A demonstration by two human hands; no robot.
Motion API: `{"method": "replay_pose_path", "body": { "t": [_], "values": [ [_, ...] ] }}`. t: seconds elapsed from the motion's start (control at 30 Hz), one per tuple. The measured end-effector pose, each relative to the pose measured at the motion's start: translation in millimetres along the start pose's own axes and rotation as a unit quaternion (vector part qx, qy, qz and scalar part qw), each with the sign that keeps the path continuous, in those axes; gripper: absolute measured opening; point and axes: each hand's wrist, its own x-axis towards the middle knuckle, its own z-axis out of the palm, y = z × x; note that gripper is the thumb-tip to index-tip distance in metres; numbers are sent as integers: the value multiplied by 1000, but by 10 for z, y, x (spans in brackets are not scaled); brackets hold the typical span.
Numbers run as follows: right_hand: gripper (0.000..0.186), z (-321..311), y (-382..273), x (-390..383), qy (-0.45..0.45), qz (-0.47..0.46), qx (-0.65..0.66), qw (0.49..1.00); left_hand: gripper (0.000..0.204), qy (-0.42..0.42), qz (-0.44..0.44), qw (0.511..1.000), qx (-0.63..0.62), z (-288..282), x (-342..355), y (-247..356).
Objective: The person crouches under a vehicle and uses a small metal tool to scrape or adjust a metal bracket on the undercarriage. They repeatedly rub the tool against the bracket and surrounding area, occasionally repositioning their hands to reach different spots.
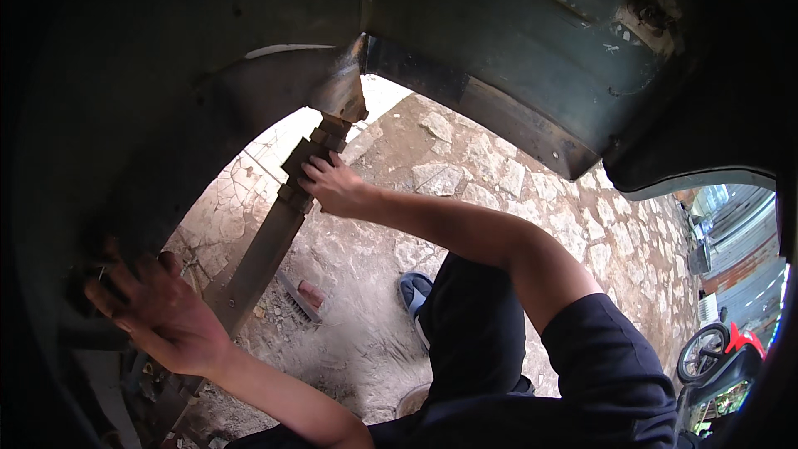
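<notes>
Flat metal bar (pixel 259 264), one: set aslant from lower left toward upper centre of the frame, below a dark metal panel (pixel 490 37); dark block (pixel 298 160) fitted near its upper end. Right hand (pixel 334 189): laid on the block, fingers slightly parted; whether it is clamped cannot be told. Left hand (pixel 166 316): placed at lower left, in shadow, fingers bent and parted; whether anything is held cannot be told. Brush (pixel 297 298): laid on ground, right of the bar. Step, as judged: bar steadied by touch. Next move, as judged: firm, even support is called for.
</notes>
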Motion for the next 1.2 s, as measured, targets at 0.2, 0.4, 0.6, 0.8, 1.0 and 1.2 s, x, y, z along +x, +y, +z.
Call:
{"method": "replay_pose_path", "body": {
  "t": [0.2, 0.4, 0.6, 0.8, 1.0, 1.2],
  "values": [
    [75, -80, 122, -90, 22, -43, 59, 997, 53, 87, 12, 989, 122, 147, -19, -11],
    [78, -176, -35, -53, -17, -48, 73, 996, 52, 135, 32, 972, 191, 276, 51, -37],
    [77, -140, -38, -122, 1, -54, 63, 997, 49, 70, 21, 982, 173, 196, 31, -28],
    [73, -97, 72, -137, 30, -30, -19, 999, 48, 78, 10, 981, 179, 252, 16, -31],
    [75, -140, 132, -103, -1, -29, 40, 999, 51, 99, 3, 976, 194, 277, 40, -33],
    [71, -309, -98, -145, -59, -52, 74, 994, 49, 102, 18, 979, 174, 252, 30, -18]
  ]
}}
